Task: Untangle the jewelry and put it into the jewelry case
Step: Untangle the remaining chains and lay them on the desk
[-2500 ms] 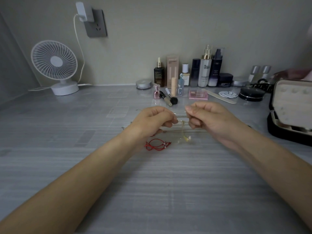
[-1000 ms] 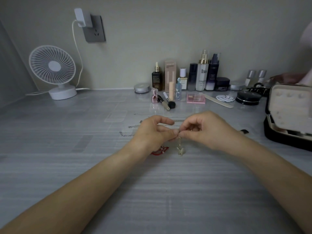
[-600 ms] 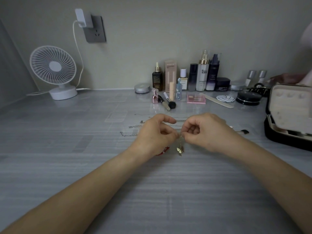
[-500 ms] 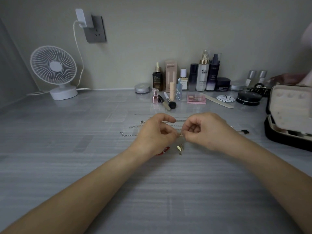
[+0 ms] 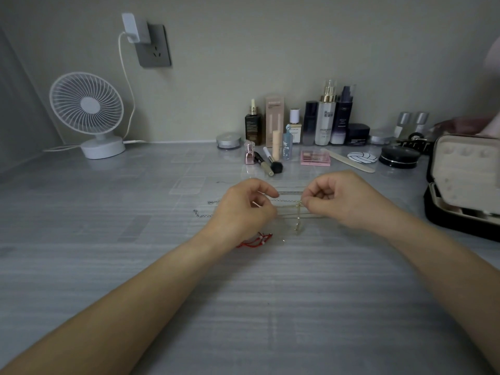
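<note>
1. Pinching a thin gold chain (image 5: 288,200) between thumb and fingertips, the left hand (image 5: 243,209) and the right hand (image 5: 343,201) hold it just above the grey table (image 5: 135,266). The fingers of both hands are curled in.
2. The chain runs in a short, nearly level span from one hand to the other. A small gold pendant (image 5: 297,226) hangs from it close to the right hand's fingertips.
3. A red cord bracelet (image 5: 257,240) lies on the table beneath the left wrist, partly hidden by it.
4. A silver chain (image 5: 201,213) lies flat just left of the left hand. I cannot tell whether it is caught up with the gold one.
5. The jewelry case (image 5: 460,185) sits at the right edge of the table, well apart from both hands. It is black outside and cream inside, and its lid stands open.
6. Along the wall stands a row of cosmetic bottles (image 5: 327,115). In front of them lie a makeup brush (image 5: 276,166), a pink palette (image 5: 315,158), a nail file (image 5: 349,161) and a round black compact (image 5: 399,158).
7. A white desk fan (image 5: 86,112) stands at the far left, and above it a white charger (image 5: 132,28) sits in a wall socket (image 5: 155,47).
</note>
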